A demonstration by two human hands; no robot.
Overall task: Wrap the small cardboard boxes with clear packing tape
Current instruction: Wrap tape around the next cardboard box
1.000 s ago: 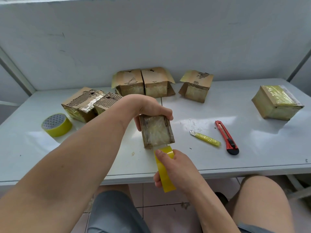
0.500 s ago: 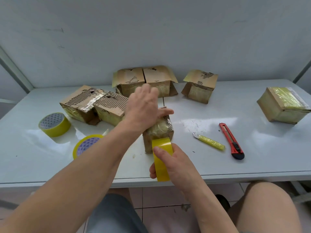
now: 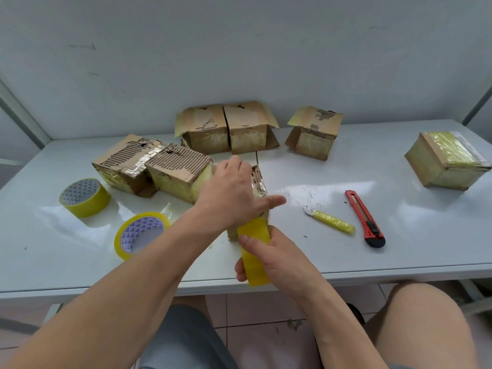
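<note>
Cardboard box sits near front table edge, left hand flat on top, fingers straight, pinning it so tape pulls tight. Right hand grips yellow tape roll against box's near side. Cutters parked right, probably handy for trimming.

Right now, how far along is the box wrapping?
Done: the far-right box looks fully taped. In hand: left hand presses the middle box while right hand holds the tape roll against it. Left: the three open-flapped boxes at the back.
</note>
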